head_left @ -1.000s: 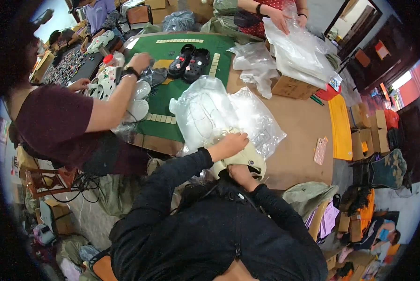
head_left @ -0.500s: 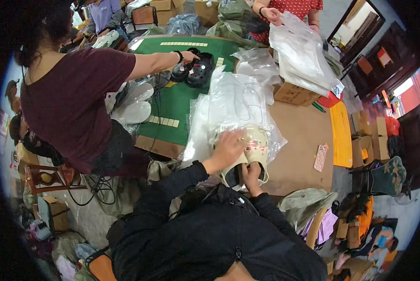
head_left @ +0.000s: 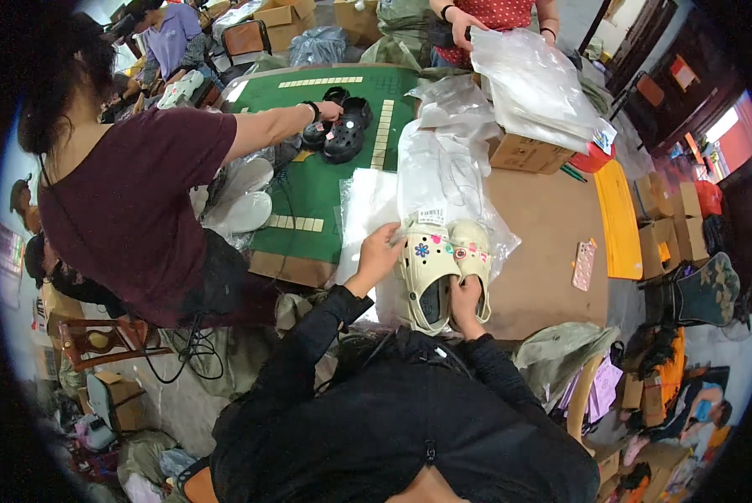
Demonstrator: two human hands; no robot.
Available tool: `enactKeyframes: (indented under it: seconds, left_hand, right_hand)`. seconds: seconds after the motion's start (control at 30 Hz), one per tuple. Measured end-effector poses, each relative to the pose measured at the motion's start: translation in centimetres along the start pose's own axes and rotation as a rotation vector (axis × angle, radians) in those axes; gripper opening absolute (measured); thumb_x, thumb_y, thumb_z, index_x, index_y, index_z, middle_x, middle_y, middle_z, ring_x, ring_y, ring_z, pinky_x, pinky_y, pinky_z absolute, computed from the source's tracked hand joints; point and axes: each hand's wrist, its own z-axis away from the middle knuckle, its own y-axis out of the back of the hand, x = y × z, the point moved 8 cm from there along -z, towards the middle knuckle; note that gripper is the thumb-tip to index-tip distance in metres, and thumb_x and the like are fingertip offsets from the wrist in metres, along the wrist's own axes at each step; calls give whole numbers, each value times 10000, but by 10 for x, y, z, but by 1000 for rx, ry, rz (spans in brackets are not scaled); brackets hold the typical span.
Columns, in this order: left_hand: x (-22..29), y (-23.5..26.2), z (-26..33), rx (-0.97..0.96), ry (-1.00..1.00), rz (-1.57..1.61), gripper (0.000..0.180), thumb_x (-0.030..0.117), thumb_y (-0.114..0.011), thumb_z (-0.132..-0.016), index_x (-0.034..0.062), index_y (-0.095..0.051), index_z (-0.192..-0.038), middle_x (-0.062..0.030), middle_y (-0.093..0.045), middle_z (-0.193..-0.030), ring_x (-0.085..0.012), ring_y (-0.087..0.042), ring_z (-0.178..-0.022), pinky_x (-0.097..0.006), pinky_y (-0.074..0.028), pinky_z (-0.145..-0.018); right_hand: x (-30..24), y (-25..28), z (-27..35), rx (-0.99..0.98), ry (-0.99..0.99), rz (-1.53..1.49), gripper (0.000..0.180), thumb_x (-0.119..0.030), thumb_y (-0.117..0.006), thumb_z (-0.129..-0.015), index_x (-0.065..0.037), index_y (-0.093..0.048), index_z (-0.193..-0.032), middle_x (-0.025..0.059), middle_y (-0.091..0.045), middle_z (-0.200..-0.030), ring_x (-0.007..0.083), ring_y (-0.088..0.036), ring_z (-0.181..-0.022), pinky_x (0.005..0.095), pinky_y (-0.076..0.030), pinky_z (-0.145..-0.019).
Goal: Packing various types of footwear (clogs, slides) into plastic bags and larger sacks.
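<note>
Two cream clogs [head_left: 431,261], seemingly being aligned, next want steadying, right hand [head_left: 466,300] gripping one, left hand [head_left: 381,250] half-open beside the other.

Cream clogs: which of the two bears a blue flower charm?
The left clog, nearer the left hand; the right clog shows none.

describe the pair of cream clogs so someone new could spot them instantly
Start at the big table's brown section and go to the edge nearest the person in black. There, with clear plastic bags just beyond, their right hand is inside one of two cream clogs. Pale colour and a blue flower charm set the pair apart from the black clogs farther back.
</note>
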Motion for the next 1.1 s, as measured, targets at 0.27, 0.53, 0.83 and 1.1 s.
enactKeyframes:
  seconds: [0.27, 0.53, 0.83, 1.1]
  left_hand:
    - [25, -13, 20, 9, -598, -547, 193, 66, -543, -771, -33, -553, -937, -130, -542, -926, -278, -529, -855, -336, -460, -720]
    - [57, -22, 32, -20, -839, -829, 281, 107, -525, -677, -30, -544, -923, -80, -501, -810, -212, -510, -764, -286, -431, -662]
    - [83, -14, 50, -63, -864, -628, 297, 126, -530, -707, -35, -547, -956, -100, -539, -852, -224, -512, -810, -303, -441, -714]
    - [-18, -17, 25, -161, -73, -83, 415, 169, -569, -797, 59, -416, -1166, -174, -507, -922, -262, -508, -792, -339, -427, -760]
  right_hand:
    - [4, -3, 1, 6, 103, -13, 205, -139, -590, -783, 60, -538, -775, 198, -521, -673, 300, -488, -617, 374, -378, -593]
    - [14, 1, -1, 19, -106, -104, 195, -115, -575, -773, 70, -558, -834, 190, -572, -729, 289, -533, -680, 368, -404, -642]
    - [50, 4, -5, 10, -169, 1, 181, -97, -553, -784, 79, -552, -830, 202, -552, -750, 293, -511, -674, 369, -393, -646]
    - [-22, -10, -1, -45, 70, 44, 173, -66, -543, -774, 84, -572, -854, 222, -571, -781, 351, -527, -713, 374, -398, -666]
